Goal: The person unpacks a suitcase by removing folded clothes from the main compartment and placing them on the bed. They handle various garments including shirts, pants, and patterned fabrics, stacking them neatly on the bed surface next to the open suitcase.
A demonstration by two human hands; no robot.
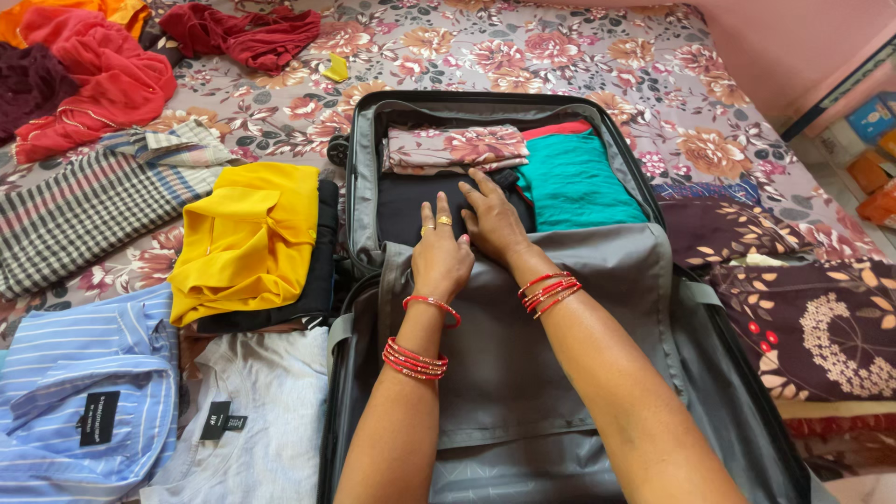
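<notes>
Suitcase (644, 308) bottom edge cut off, open on bed (560, 56). Left hand (441, 254) and right hand (492, 219) flat, fingers spread, gripping nothing, pressing dark folded garment (411, 205) inside, partly hidden.

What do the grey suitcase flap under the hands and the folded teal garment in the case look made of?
The grey suitcase flap looks like thin synthetic lining, perhaps nylon or polyester: smooth, faintly sheened, with soft creases. The folded teal garment looks like matte woven cloth, possibly cotton, with fine wrinkles and no shine. The left hand and right hand press on dark folded cloth, whose fabric I cannot tell.
</notes>
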